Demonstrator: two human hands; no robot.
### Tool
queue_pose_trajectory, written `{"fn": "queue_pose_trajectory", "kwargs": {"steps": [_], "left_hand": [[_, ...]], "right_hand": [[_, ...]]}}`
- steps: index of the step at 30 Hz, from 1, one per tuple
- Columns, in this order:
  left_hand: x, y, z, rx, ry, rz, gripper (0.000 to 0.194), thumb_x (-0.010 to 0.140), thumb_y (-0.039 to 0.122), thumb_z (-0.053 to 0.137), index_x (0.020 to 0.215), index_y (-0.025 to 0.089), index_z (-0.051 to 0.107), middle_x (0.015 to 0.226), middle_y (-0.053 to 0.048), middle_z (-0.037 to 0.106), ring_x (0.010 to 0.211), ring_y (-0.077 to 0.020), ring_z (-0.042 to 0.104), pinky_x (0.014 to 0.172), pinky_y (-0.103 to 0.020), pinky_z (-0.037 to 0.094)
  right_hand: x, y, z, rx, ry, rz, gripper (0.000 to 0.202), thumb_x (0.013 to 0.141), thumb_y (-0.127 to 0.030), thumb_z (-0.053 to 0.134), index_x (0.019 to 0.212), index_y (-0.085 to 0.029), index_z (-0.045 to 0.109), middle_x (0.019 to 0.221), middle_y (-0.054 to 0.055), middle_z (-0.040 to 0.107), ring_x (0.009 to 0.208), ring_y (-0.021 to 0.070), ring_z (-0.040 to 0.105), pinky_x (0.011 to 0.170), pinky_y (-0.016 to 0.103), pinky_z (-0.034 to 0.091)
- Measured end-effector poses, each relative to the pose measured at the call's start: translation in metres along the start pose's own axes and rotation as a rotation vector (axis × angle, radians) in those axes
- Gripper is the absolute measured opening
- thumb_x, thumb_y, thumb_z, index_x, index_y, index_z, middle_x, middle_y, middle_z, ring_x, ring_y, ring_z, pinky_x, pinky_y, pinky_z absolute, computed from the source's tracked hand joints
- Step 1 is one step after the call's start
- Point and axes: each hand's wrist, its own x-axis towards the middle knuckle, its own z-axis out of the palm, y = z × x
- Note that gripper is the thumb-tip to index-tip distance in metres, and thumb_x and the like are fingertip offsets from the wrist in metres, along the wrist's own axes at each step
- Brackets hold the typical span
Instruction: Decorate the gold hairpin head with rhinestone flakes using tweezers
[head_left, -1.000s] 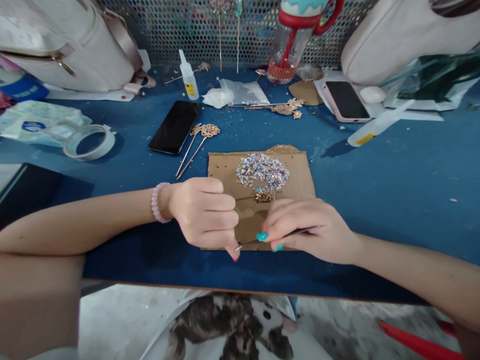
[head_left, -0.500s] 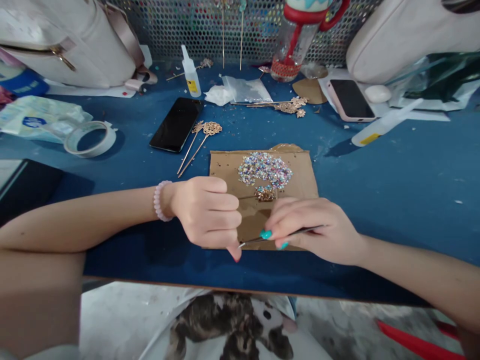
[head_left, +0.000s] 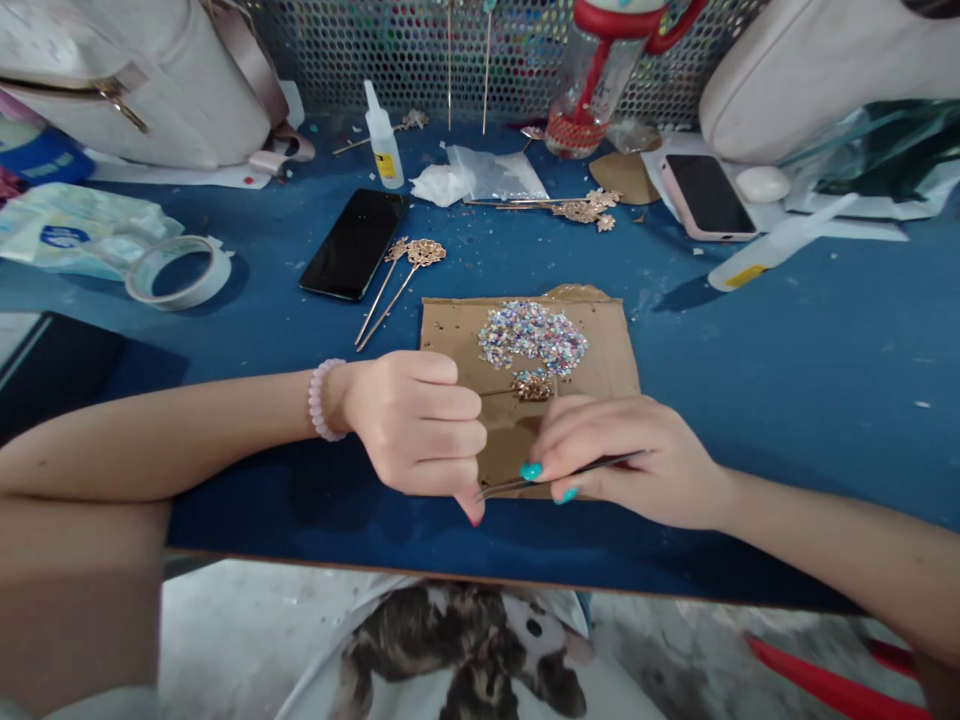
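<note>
My left hand (head_left: 420, 425) is closed in a fist above the left part of a cardboard piece (head_left: 600, 345). A thin metal stick (head_left: 499, 392) runs from its knuckles to a gold ornament (head_left: 533, 386) with small shiny pieces on it. My right hand (head_left: 626, 455) pinches dark tweezers (head_left: 510, 487), whose tips touch my left thumb near its red nail. Just beyond the ornament lies a pile of multicoloured rhinestones (head_left: 532, 335) on the cardboard. Whether the stick is held inside my left fist is partly hidden by the fingers.
Behind the cardboard lie two gold hairpins (head_left: 412, 262), a black phone (head_left: 354, 245) and a glue bottle (head_left: 385, 145). Tape (head_left: 180, 275) sits at the left. Another glue bottle (head_left: 772, 250) and a pink-cased phone (head_left: 709, 197) are at the right. A red-lidded cup (head_left: 592, 90) stands behind.
The tweezers' tips have shifted slightly against my left thumb. Both hands keep nearly the same pose, and the camera view has moved a little.
</note>
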Motion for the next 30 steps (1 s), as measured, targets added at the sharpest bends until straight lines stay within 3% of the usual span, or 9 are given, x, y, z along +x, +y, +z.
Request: {"fn": "queue_pose_trajectory", "kwargs": {"steps": [16, 30], "left_hand": [[0.0006, -0.0011, 0.0003, -0.018, 0.01, 0.007, 0.056, 0.09, 0.058, 0.066, 0.054, 0.022, 0.044, 0.052, 0.006, 0.046, 0.042, -0.0089, 0.043, 0.038, -0.027, 0.025], [0.0016, -0.0021, 0.0002, -0.029, 0.01, 0.001, 0.056, 0.089, 0.059, 0.068, 0.054, 0.021, 0.046, 0.052, 0.005, 0.046, 0.042, -0.0089, 0.044, 0.038, -0.027, 0.024]], "right_hand": [[-0.0005, -0.0006, 0.0006, 0.004, 0.013, 0.005, 0.007, 0.089, -0.015, 0.073, 0.094, -0.018, 0.076, 0.083, 0.005, 0.078, 0.076, 0.0112, 0.071, 0.071, 0.024, 0.058], [-0.001, -0.0004, 0.0006, 0.016, 0.009, 0.011, 0.013, 0.082, -0.009, 0.078, 0.093, -0.015, 0.075, 0.084, 0.006, 0.077, 0.076, 0.0112, 0.069, 0.071, 0.023, 0.058]]}}
